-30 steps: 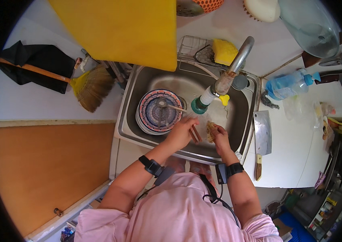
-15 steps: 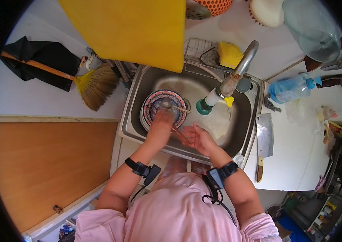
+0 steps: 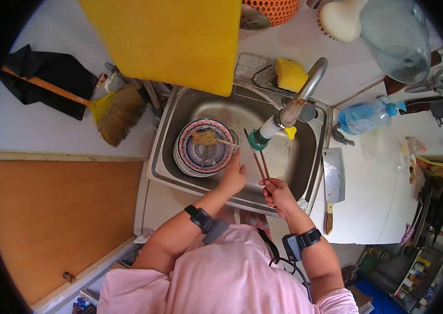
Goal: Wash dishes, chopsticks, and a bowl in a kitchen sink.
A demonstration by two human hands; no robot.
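Right hand is reaching over the front rim of the steel sink, its fingers closing around the lower ends of a pair of brown chopsticks; the sticks are slanting up and away from the person, their tips lying under the green-tipped nozzle of the tap. Left hand is extending from a bent forearm into the basin, fingers held close together and pointing toward the stack of patterned plates; whether they are gripping anything cannot be told. A scrubbing brush is lying across the top plate. The plates are filling the left half of the basin, leaving open room in the right half beneath the tap. A cleaver is resting on the white surface just beside the sink's right edge, and a yellow sponge is sitting in the wire rack behind the sink
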